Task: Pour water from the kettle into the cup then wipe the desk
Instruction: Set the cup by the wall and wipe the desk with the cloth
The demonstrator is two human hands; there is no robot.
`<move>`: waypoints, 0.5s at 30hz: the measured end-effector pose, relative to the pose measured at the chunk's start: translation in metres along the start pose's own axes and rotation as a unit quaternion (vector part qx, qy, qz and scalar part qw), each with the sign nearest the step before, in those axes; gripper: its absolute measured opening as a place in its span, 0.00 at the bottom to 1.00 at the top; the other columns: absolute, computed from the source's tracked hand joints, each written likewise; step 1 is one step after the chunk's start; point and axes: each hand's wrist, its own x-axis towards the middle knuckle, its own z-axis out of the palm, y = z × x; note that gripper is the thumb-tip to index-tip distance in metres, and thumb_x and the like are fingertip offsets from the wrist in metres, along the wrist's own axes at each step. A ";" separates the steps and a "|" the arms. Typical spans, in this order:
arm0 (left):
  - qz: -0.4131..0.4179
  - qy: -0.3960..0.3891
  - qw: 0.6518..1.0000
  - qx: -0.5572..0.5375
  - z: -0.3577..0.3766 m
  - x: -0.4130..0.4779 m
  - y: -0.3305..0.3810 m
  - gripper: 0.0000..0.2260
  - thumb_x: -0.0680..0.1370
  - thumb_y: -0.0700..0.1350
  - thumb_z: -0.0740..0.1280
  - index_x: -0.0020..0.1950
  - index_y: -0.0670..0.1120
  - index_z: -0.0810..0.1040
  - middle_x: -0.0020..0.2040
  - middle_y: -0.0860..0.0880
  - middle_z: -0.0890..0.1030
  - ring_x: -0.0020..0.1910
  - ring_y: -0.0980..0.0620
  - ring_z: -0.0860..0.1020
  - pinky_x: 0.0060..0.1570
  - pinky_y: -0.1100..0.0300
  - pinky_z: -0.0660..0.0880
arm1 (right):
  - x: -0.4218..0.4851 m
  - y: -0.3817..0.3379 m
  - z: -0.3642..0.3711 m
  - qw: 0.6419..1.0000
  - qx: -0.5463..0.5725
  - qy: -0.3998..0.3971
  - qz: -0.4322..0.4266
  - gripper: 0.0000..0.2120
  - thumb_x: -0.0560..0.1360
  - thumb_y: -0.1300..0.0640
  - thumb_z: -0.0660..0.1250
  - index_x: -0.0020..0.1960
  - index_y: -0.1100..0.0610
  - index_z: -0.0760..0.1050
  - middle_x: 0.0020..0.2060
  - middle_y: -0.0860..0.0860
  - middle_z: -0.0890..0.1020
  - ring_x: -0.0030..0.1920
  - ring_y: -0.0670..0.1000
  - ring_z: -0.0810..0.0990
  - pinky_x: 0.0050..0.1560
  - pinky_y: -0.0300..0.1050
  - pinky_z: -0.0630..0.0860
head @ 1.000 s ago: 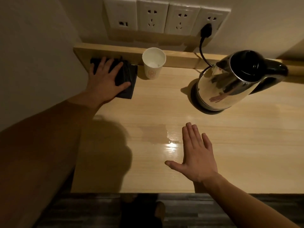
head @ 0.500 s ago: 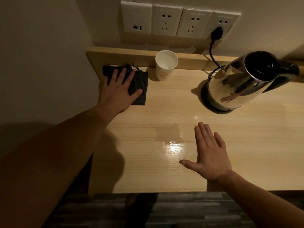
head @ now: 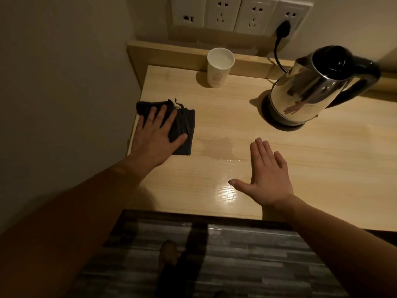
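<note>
My left hand (head: 155, 138) lies flat on a folded black cloth (head: 182, 125) at the left edge of the wooden desk (head: 322, 164), pressing it down with fingers spread. A damp patch (head: 219, 148) shows on the wood just right of the cloth. My right hand (head: 266, 177) rests flat and open on the desk, holding nothing. A white paper cup (head: 219, 68) stands upright at the back. The steel kettle (head: 311, 91) with a black lid and handle sits on its base at the back right.
A wall closes the left side, right against the desk edge. A raised wooden ledge (head: 171, 57) runs along the back. Wall sockets (head: 236, 14) sit above it, and the kettle's black plug (head: 283, 29) with its cord hangs there. Dark plank floor (head: 214, 254) lies below the front edge.
My left hand has dragged the black cloth from the back left corner toward me along the desk's left edge. My right hand stays flat in place.
</note>
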 end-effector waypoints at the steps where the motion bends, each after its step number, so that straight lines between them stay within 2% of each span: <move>1: -0.002 0.002 1.000 -0.001 0.001 -0.010 0.001 0.38 0.78 0.74 0.47 0.84 0.57 0.50 0.85 0.49 0.52 0.84 0.45 0.48 0.81 0.40 0.48 | -0.001 0.000 0.000 1.000 0.000 0.002 -0.001 0.58 0.70 0.16 0.46 0.84 0.54 0.35 0.84 0.50 0.36 0.82 0.49 0.32 0.83 0.58 0.42; 10: -0.025 0.003 0.999 -0.020 0.009 -0.103 0.012 0.38 0.78 0.74 0.49 0.84 0.57 0.51 0.85 0.49 0.52 0.84 0.46 0.48 0.81 0.42 0.49 | -0.004 0.002 0.003 1.000 0.012 0.025 -0.011 0.58 0.70 0.16 0.46 0.84 0.54 0.37 0.84 0.51 0.39 0.83 0.49 0.35 0.83 0.59 0.44; 15: -0.035 0.007 0.999 -0.025 0.012 -0.137 0.018 0.36 0.79 0.69 0.49 0.84 0.54 0.54 0.85 0.48 0.55 0.84 0.45 0.51 0.81 0.42 0.52 | -0.005 0.003 0.005 0.999 0.015 0.032 -0.013 0.58 0.70 0.16 0.46 0.84 0.54 0.38 0.84 0.51 0.39 0.83 0.49 0.35 0.83 0.58 0.45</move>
